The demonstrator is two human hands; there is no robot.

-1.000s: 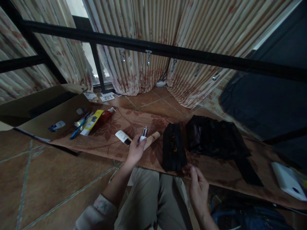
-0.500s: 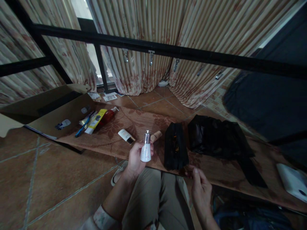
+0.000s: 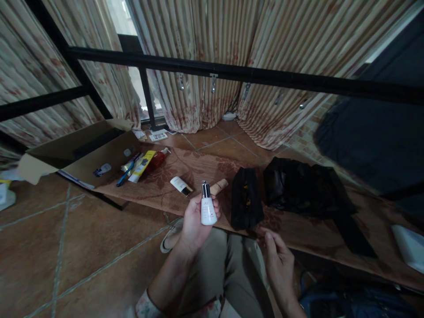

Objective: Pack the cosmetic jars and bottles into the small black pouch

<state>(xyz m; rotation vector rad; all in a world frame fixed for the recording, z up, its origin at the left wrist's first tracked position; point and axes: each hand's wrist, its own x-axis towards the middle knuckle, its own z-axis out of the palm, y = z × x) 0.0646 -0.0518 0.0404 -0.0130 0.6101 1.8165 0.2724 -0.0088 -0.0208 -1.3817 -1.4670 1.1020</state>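
Observation:
My left hand (image 3: 194,223) is closed around a small white cosmetic bottle (image 3: 208,211) with a silver top, held upright over the bench's front edge with its printed side facing me. My right hand (image 3: 279,263) is off the front edge, its fingers loosely bent and apart, close to the lower right corner of a black pouch (image 3: 245,198). The pouch stands open at the top, with something yellowish inside. Just behind the bottle lies a beige tube (image 3: 220,186). To its left rests a white tube with a black cap (image 3: 180,186).
On the cloth-covered bench (image 3: 152,197), a yellow tube (image 3: 142,166), a blue toothbrush (image 3: 127,172) and a red pump bottle (image 3: 158,160) lie by an open cardboard box (image 3: 109,160). A black bag (image 3: 304,187) and a white object (image 3: 409,248) are at right.
The view has shifted slightly, so the scene sits further right. My left hand has tipped the bottle a little, and its label shows more clearly. My right hand stays by the pouch.

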